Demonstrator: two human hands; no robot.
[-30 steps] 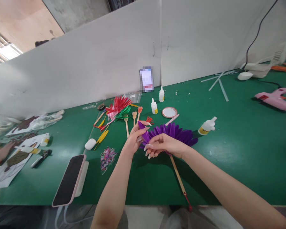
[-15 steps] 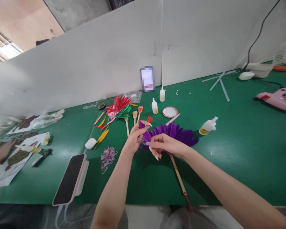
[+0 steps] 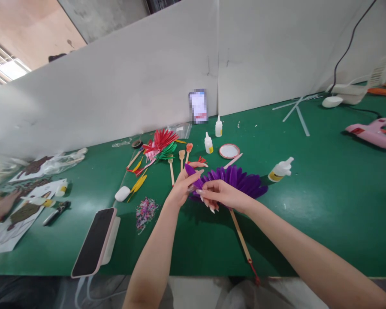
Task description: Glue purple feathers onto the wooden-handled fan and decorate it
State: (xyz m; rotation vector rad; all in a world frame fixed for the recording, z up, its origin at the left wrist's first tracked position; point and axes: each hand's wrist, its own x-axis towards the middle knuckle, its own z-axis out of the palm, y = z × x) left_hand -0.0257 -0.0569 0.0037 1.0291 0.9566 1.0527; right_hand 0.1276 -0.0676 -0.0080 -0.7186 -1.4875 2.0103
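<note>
A fan of purple feathers (image 3: 244,182) lies on the green table, its wooden handle (image 3: 240,234) pointing toward me with a red cord at the end. At the fan's left side, my left hand (image 3: 183,184) pinches a purple feather (image 3: 191,171) whose tip sticks up. My right hand (image 3: 219,194) is closed at the lower end of that same feather, in front of the fan, and covers part of it. A white glue bottle (image 3: 280,170) stands tilted to the right of the fan.
Behind my hands are two glue bottles (image 3: 209,143), a round white lid (image 3: 229,151) and red and green feathers (image 3: 164,146). Phone (image 3: 94,242) and colourful bits (image 3: 146,212) lie left. A pink glue gun (image 3: 373,134) lies right. Another person's hand (image 3: 3,208) is far left.
My left hand has shifted very slightly left with the feather, and its fingers have moved a little. The fan stays in place.
</note>
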